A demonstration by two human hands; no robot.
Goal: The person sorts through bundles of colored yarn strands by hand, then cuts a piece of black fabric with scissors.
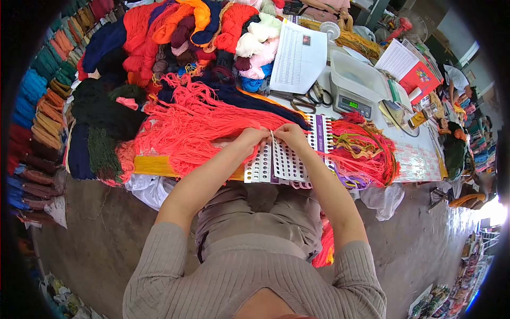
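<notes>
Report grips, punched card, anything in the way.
Left grip, right grip: at punched white card's top edge, exact hold unclear. Coral yarn heaped beside left grip. Scissors beyond, clear of both.

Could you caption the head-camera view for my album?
Left hand and right hand close together at a holed white card, coral yarn alongside, colourful skeins heaped behind.
</notes>
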